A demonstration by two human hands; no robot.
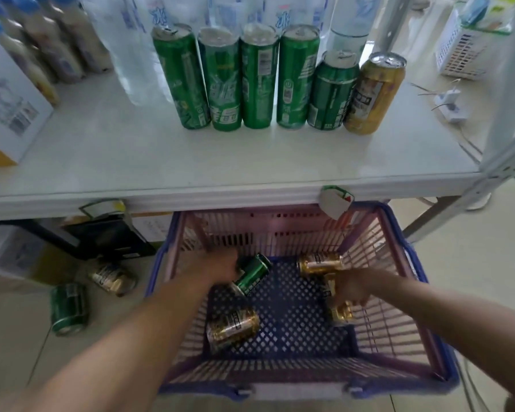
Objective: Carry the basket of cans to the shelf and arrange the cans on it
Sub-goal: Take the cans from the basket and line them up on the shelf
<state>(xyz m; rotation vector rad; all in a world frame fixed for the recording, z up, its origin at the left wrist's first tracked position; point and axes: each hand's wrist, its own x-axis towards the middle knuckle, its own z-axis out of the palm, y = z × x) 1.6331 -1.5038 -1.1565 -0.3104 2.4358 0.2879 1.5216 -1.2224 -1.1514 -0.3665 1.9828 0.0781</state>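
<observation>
A pink and blue basket [411, 295] stands on the floor below the white shelf [220, 162]. Both my hands reach into it. My left hand [220, 267] grips a green can [254, 275] lying tilted on the basket floor. My right hand [354, 288] is closed around a gold can [341, 313]. Two more gold cans lie in the basket, one at the front left [234, 327] and one at the back [320, 263]. On the shelf stands a row of several green cans [256, 78] with one gold can [375, 93] at its right end.
Water bottles [131, 49] stand behind the row, and a white box [9, 105] sits at the shelf's left. A green can [67, 309] and a gold can [112, 278] lie on the floor left of the basket. A shelf post [506, 120] rises at right.
</observation>
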